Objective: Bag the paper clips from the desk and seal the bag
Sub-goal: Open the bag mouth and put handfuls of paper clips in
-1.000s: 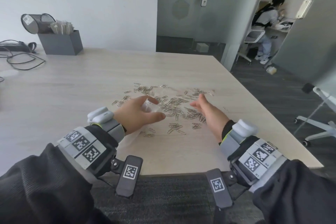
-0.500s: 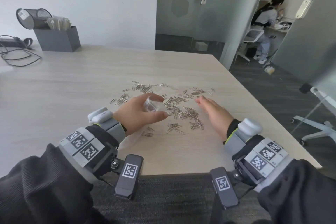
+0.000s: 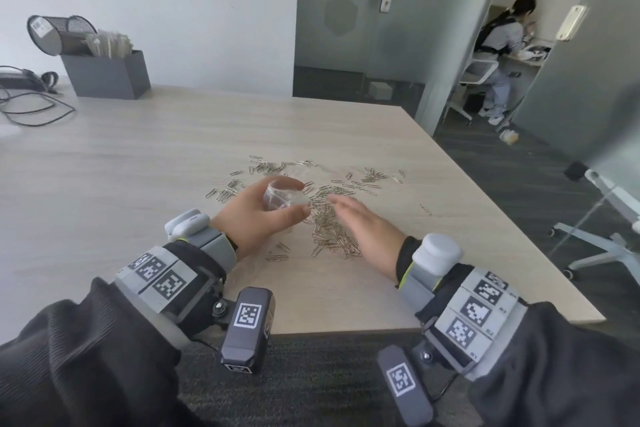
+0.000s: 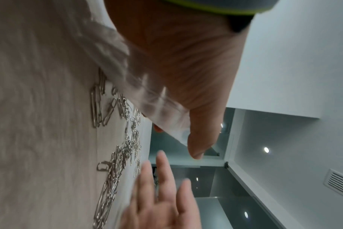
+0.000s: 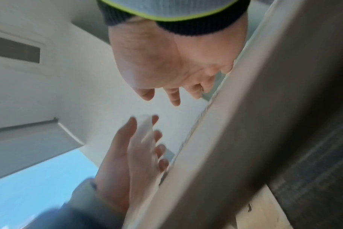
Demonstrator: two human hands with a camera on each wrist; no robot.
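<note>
Head view: left hand [image 3: 254, 215] pinches the limp, slippery bag [image 3: 282, 197] mouth; right hand [image 3: 363, 230], fingers spread, sweeps light paper clips [image 3: 329, 229] beside them.

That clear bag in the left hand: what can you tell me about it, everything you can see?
The clear bag is a small pouch of thin, see-through, crinkly plastic. The left hand holds it above the desk, thumb and fingers curled round its mouth, which gapes open toward the right hand. Its lower part trails under the palm to the desk. I cannot tell whether any clips are inside. The paper clips lie loose just beyond it.
</note>
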